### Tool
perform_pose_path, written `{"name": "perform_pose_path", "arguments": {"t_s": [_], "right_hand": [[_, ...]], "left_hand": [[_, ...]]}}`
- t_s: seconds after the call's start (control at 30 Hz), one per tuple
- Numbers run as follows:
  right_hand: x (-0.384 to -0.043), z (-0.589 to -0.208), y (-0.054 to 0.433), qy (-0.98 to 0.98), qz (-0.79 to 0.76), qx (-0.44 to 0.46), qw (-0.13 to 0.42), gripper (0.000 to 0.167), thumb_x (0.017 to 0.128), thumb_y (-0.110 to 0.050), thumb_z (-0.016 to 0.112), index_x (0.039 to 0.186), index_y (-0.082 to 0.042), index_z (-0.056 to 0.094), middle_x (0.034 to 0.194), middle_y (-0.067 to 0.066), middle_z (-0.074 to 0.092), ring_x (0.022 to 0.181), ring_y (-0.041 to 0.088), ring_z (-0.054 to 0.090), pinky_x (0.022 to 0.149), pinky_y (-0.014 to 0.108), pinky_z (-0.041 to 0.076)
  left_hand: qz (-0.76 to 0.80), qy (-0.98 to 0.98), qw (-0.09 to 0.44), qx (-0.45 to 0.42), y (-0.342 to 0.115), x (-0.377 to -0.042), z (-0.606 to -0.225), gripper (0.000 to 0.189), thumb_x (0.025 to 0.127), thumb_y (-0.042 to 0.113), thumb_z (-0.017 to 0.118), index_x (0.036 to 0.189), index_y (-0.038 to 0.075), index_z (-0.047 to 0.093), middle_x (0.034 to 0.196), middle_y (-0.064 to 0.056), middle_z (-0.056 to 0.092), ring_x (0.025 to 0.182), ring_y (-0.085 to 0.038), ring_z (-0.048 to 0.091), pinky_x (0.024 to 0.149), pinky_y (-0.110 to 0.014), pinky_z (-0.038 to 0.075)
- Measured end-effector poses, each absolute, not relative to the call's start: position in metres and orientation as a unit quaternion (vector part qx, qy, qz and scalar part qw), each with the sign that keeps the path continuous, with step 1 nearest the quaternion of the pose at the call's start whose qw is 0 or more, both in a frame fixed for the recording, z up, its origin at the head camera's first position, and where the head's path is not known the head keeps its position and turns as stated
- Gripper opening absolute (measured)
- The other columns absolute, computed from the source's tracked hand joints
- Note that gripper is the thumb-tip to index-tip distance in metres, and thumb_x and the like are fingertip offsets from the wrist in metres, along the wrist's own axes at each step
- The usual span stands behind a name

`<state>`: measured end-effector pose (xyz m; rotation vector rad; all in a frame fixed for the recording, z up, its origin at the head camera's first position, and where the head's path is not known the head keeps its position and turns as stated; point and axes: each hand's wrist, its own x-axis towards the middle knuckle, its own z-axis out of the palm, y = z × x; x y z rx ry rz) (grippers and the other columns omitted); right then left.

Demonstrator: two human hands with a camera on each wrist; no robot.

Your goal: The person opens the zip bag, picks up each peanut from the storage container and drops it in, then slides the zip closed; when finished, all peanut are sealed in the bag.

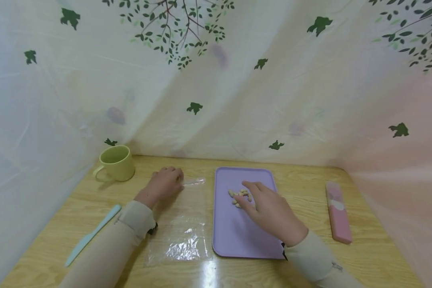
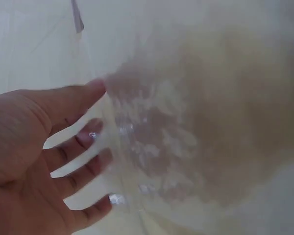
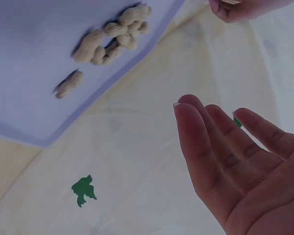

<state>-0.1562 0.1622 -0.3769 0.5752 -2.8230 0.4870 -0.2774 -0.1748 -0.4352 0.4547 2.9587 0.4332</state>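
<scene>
A clear plastic bag (image 1: 187,240) lies flat on the wooden table. My left hand (image 1: 167,181) holds it at its far edge; in the left wrist view the thumb and fingertips of this hand (image 2: 54,132) meet the bag's edge (image 2: 125,132). To the bag's right is a purple tray (image 1: 227,236) bearing a small pile of unshelled peanuts (image 1: 243,193). Over the tray hovers my right hand (image 1: 270,208), thumb and fingers spread apart near the peanuts. The right wrist view shows the peanuts (image 3: 122,32) apart from this hand (image 3: 240,161), which holds nothing.
A green mug (image 1: 117,164) stands at the table's back left. Nearer, a light blue plastic knife (image 1: 91,236) lies beside my left forearm. At the right is a pink oblong case (image 1: 339,218). A leaf-patterned curtain (image 1: 223,88) closes off the back and sides.
</scene>
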Motion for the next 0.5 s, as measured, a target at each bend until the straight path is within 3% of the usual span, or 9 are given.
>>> {"name": "perform_pose_path", "arguments": {"t_s": [0.17,0.33,0.5], "right_hand": [[-0.158,-0.372,0.153,-0.952,0.179,0.215,0.12,0.055,0.109,-0.05,0.058,0.144,-0.007,0.064,0.136,0.012,0.073,0.105,0.025,0.078,0.088,0.048,0.067],[-0.157,-0.363,0.144,-0.937,0.222,0.239,0.122,0.049,0.109,-0.048,0.06,0.14,-0.011,0.068,0.132,0.005,0.075,0.102,0.019,0.077,0.088,0.04,0.066],[-0.157,-0.35,0.131,-0.91,0.281,0.279,0.122,0.037,0.109,-0.039,0.063,0.135,-0.014,0.071,0.131,0.0,0.074,0.107,0.017,0.073,0.085,0.033,0.065]], "left_hand": [[0.119,0.974,0.004,0.193,-0.177,-0.268,-0.43,0.007,0.105,0.023,0.069,0.103,0.017,0.068,0.108,-0.004,0.07,0.108,-0.029,0.062,0.105,-0.062,0.052],[0.089,0.956,-0.068,0.271,-0.179,-0.238,-0.402,0.007,0.104,0.022,0.072,0.099,0.017,0.071,0.099,0.001,0.072,0.102,-0.024,0.066,0.103,-0.056,0.054],[0.06,0.897,-0.224,0.377,-0.173,-0.203,-0.369,0.006,0.097,0.019,0.08,0.097,0.015,0.075,0.096,0.003,0.074,0.098,-0.021,0.071,0.095,-0.047,0.059]]}}
